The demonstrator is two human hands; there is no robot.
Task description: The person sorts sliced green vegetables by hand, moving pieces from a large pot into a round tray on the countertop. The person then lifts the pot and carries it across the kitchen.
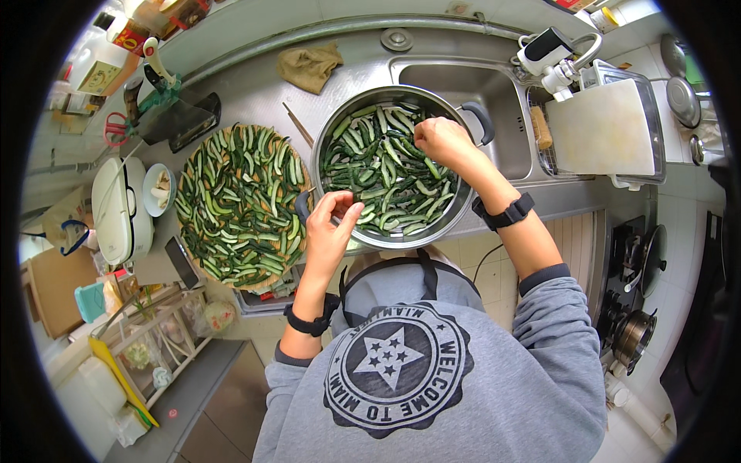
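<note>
A wide steel steamer pot with dark side handles stands before me, partly over the sink edge. Sliced green cucumber strips lie spread across its perforated base. My right hand is over the pot's right side, fingers bent down at the strips; whether it pinches one is hidden. At the left rim, my left hand has its thumb and fingers apart, with nothing visible between them. Left of the pot, a round woven bamboo tray carries many more green strips.
Behind the pot lie a brown cloth and wooden chopsticks. The sink and a white cutting board are to the right. Left of the tray stand a knife block, a small bowl and a white lidded container.
</note>
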